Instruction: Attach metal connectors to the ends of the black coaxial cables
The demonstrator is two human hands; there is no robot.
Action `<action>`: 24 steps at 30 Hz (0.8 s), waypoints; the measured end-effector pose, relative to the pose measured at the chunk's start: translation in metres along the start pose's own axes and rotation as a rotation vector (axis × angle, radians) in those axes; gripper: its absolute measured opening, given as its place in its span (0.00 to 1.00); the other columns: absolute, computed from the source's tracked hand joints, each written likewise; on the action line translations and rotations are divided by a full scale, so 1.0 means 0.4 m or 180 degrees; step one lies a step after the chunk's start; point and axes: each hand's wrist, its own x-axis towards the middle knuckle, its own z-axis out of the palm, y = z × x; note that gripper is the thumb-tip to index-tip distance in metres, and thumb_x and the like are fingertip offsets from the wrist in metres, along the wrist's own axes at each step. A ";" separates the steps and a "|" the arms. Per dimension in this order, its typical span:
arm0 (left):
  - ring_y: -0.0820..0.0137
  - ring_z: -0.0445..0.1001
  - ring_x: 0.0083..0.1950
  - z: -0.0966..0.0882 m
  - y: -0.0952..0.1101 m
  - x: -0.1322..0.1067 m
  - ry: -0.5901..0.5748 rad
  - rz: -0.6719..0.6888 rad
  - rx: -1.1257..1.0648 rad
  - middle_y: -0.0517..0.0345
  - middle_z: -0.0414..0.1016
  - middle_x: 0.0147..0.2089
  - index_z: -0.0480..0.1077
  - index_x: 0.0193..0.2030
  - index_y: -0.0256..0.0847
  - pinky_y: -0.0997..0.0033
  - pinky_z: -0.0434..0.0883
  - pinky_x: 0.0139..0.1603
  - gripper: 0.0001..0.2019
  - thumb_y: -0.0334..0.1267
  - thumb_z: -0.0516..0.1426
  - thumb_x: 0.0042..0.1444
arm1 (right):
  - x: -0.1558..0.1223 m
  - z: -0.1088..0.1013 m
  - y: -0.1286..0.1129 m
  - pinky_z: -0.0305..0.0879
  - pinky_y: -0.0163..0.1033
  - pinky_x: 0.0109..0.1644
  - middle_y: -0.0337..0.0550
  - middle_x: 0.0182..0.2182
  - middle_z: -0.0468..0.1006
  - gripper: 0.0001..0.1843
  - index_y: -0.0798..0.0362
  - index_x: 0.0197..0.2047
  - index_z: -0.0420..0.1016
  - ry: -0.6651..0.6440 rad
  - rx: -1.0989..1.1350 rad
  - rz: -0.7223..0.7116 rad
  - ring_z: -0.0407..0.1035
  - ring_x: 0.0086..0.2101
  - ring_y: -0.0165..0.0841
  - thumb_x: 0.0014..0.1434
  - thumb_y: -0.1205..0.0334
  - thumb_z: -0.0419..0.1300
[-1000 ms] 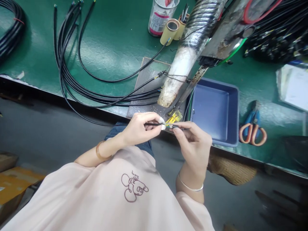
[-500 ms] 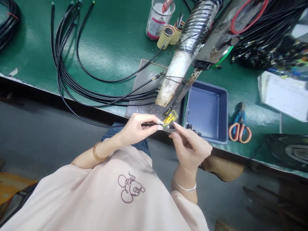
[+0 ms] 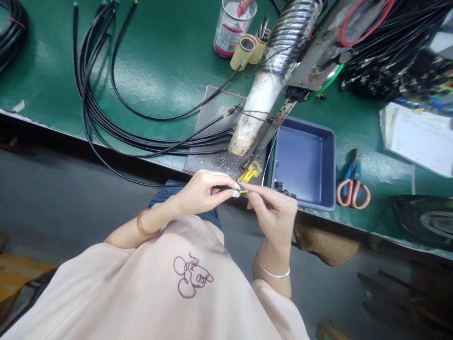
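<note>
My left hand (image 3: 205, 191) pinches the end of a black cable (image 3: 148, 184), which trails left and loops up onto the green bench. Thin coloured wires (image 3: 243, 191), yellow-green among them, stick out past its fingertips. My right hand (image 3: 272, 203) is closed at those wire tips, thumb and forefinger together on them. Just beyond the fingers a yellow clip-like fixture (image 3: 250, 171) sits on a grey board (image 3: 212, 163) sprinkled with pale specks. More black cables (image 3: 159, 141) lie with their ends on that board.
A white-tipped duct pipe (image 3: 247, 123) slants over the board. Right of it stand a blue tray (image 3: 304, 160) and orange-handled cutters (image 3: 354, 184). Small yellow pots (image 3: 244, 52) and a clear tub (image 3: 233, 28) are behind. A cable heap (image 3: 389, 61) and papers (image 3: 417, 137) occupy the right.
My right hand has moved left and closed in on the wires at the cable end. My left hand's hold has stayed nearly in place, a little lower.
</note>
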 end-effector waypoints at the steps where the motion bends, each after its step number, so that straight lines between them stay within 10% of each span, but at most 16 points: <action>1: 0.78 0.63 0.24 0.000 0.001 0.000 0.0022 -0.0016 0.0012 0.57 0.77 0.28 0.79 0.35 0.34 0.77 0.61 0.27 0.06 0.30 0.60 0.60 | -0.001 -0.002 0.000 0.59 0.31 0.19 0.33 0.19 0.76 0.10 0.48 0.41 0.85 0.0192 0.0022 0.0006 0.64 0.15 0.25 0.65 0.61 0.61; 24: 0.79 0.62 0.24 0.020 -0.013 -0.011 0.0421 0.0383 0.0611 0.59 0.73 0.27 0.74 0.35 0.35 0.79 0.62 0.27 0.06 0.32 0.57 0.63 | -0.005 0.016 -0.018 0.55 0.28 0.21 0.28 0.16 0.67 0.07 0.51 0.30 0.75 0.0075 -0.0750 -0.0361 0.58 0.16 0.20 0.60 0.68 0.65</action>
